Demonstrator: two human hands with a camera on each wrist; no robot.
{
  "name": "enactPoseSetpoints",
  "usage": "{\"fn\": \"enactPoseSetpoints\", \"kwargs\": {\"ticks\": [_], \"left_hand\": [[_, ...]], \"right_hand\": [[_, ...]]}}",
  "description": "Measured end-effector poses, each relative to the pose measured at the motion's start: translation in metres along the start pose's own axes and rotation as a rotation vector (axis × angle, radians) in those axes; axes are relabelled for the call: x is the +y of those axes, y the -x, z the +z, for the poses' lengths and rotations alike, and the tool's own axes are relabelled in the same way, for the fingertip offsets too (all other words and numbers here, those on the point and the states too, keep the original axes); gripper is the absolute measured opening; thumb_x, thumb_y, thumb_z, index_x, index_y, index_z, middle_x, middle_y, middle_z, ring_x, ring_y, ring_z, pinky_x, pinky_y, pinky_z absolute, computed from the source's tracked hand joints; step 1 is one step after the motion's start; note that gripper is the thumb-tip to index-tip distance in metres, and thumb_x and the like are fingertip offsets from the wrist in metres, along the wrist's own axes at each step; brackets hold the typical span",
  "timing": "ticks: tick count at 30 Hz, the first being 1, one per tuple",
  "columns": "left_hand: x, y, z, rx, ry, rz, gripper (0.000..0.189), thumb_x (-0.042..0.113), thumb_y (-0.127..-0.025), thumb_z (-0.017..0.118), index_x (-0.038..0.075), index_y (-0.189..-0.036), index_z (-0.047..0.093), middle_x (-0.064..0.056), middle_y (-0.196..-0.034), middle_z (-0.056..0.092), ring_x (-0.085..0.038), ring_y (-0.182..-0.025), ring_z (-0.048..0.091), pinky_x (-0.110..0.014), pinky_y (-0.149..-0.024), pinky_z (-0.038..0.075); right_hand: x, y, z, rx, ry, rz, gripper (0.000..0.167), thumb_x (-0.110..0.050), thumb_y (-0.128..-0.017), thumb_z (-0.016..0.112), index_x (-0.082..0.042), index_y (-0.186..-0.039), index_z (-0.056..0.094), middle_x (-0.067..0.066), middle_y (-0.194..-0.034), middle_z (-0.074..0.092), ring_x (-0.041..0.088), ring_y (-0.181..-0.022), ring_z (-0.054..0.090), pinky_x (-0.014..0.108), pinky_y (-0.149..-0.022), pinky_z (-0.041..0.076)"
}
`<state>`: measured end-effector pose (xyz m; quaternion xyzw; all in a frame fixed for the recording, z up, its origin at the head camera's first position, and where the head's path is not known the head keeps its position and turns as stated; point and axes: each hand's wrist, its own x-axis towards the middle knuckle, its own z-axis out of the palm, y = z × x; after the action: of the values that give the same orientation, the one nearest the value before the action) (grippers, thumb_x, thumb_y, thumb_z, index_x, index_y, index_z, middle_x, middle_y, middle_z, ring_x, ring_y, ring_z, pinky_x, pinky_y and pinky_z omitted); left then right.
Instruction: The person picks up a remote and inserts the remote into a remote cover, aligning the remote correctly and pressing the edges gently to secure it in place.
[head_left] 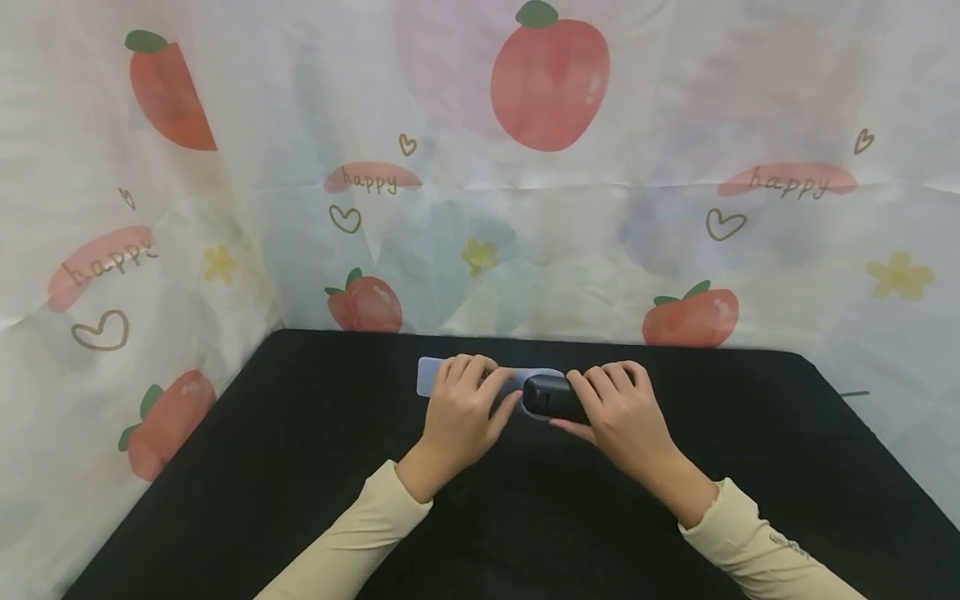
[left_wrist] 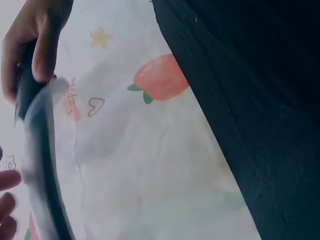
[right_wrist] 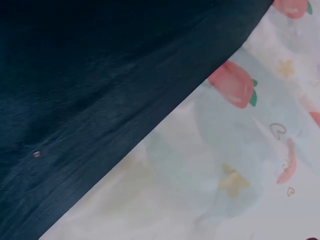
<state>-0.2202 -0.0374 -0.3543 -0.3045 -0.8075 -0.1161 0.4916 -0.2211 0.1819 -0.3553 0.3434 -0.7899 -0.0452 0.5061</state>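
Note:
In the head view a long tool with a black handle (head_left: 553, 397) and a pale blue flat strip (head_left: 428, 377) is held above the black table; its exact kind I cannot tell. My right hand (head_left: 621, 408) grips the black handle, thumb below and fingers over the top. The left hand (head_left: 463, 407) is at the pale strip, hiding part of it. In the left wrist view the strip (left_wrist: 37, 165) is blurred and tilted, and the left fingertips (left_wrist: 7, 181) appear beside it with a gap. Neither hand nor tool shows clearly in the right wrist view.
A black cloth (head_left: 247, 467) covers the table. Behind it and along the left and right sides hangs a pale curtain (head_left: 555, 250) printed with fruit, hearts and flowers. A tiny pale speck (right_wrist: 36, 154) lies on the cloth.

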Motion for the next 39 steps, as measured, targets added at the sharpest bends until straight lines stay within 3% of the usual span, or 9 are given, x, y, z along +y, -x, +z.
{"fn": "enactPoseSetpoints", "kwargs": {"ticks": [4, 9, 13, 18, 22, 27, 32, 39], "left_hand": [[0.001, 0.002, 0.0, -0.139, 0.022, 0.025, 0.027, 0.032, -0.085, 0.068, 0.017, -0.107, 0.07, 0.0, -0.099, 0.059, -0.018, -0.094, 0.053, -0.036, -0.091, 0.041], [0.008, 0.008, -0.004, -0.226, 0.072, -0.016, 0.019, 0.032, -0.088, 0.064, 0.019, -0.101, 0.07, 0.002, -0.097, 0.061, -0.017, -0.093, 0.054, -0.038, -0.094, 0.041], [0.01, 0.01, -0.005, -0.22, 0.084, -0.037, 0.012, 0.027, -0.089, 0.062, 0.02, -0.091, 0.07, 0.004, -0.09, 0.064, -0.015, -0.089, 0.056, -0.038, -0.093, 0.041], [0.012, 0.01, -0.004, -0.18, 0.017, -0.022, 0.011, 0.026, -0.089, 0.061, 0.019, -0.086, 0.069, 0.006, -0.086, 0.065, -0.014, -0.086, 0.058, -0.037, -0.092, 0.043], [0.011, 0.01, -0.004, -0.151, -0.018, -0.052, 0.011, 0.023, -0.09, 0.061, 0.018, -0.083, 0.068, 0.005, -0.083, 0.065, -0.015, -0.084, 0.058, -0.036, -0.089, 0.044], [0.011, 0.009, -0.005, -0.136, -0.011, -0.068, 0.01, 0.022, -0.089, 0.063, 0.017, -0.081, 0.066, 0.005, -0.079, 0.064, -0.015, -0.081, 0.058, -0.036, -0.089, 0.045], [0.013, 0.005, -0.004, -0.134, 0.012, -0.023, 0.011, 0.019, -0.088, 0.063, 0.016, -0.077, 0.066, 0.005, -0.077, 0.063, -0.015, -0.08, 0.058, -0.036, -0.089, 0.045], [0.015, -0.005, -0.006, -0.154, 0.037, -0.005, 0.012, 0.017, -0.088, 0.064, 0.015, -0.076, 0.068, 0.004, -0.076, 0.063, -0.014, -0.081, 0.058, -0.035, -0.089, 0.045]], "right_hand": [[-0.002, 0.006, -0.004, 0.051, -0.034, -0.046, 0.064, -0.055, -0.098, 0.027, -0.001, -0.094, 0.062, 0.012, -0.077, 0.058, 0.029, -0.071, 0.056, 0.049, -0.071, 0.045], [-0.009, 0.011, -0.004, 0.061, -0.056, -0.071, 0.063, -0.056, -0.097, 0.029, -0.003, -0.095, 0.063, 0.01, -0.078, 0.058, 0.027, -0.072, 0.055, 0.049, -0.073, 0.046], [-0.012, 0.013, -0.003, 0.055, -0.075, -0.069, 0.064, -0.057, -0.096, 0.029, -0.003, -0.096, 0.064, 0.009, -0.078, 0.058, 0.027, -0.073, 0.055, 0.049, -0.074, 0.046], [-0.01, 0.013, -0.003, 0.029, -0.066, -0.053, 0.065, -0.061, -0.094, 0.03, -0.007, -0.1, 0.065, 0.009, -0.079, 0.057, 0.028, -0.075, 0.055, 0.05, -0.075, 0.046], [-0.007, 0.01, -0.004, -0.035, -0.034, -0.059, 0.059, -0.06, -0.082, 0.055, -0.007, -0.106, 0.064, 0.009, -0.083, 0.058, 0.027, -0.079, 0.056, 0.05, -0.078, 0.046], [-0.006, 0.008, -0.005, -0.057, -0.035, -0.075, 0.071, -0.052, -0.056, 0.08, -0.003, -0.103, 0.06, 0.009, -0.083, 0.058, 0.027, -0.079, 0.056, 0.048, -0.078, 0.046], [-0.007, 0.007, -0.007, -0.038, -0.084, -0.112, 0.077, -0.051, -0.045, 0.088, -0.002, -0.098, 0.06, 0.009, -0.08, 0.056, 0.025, -0.076, 0.055, 0.046, -0.075, 0.048], [-0.005, 0.005, -0.008, -0.039, -0.084, -0.128, 0.077, -0.051, -0.045, 0.089, -0.001, -0.097, 0.059, 0.009, -0.08, 0.056, 0.025, -0.075, 0.054, 0.045, -0.074, 0.048]]}}
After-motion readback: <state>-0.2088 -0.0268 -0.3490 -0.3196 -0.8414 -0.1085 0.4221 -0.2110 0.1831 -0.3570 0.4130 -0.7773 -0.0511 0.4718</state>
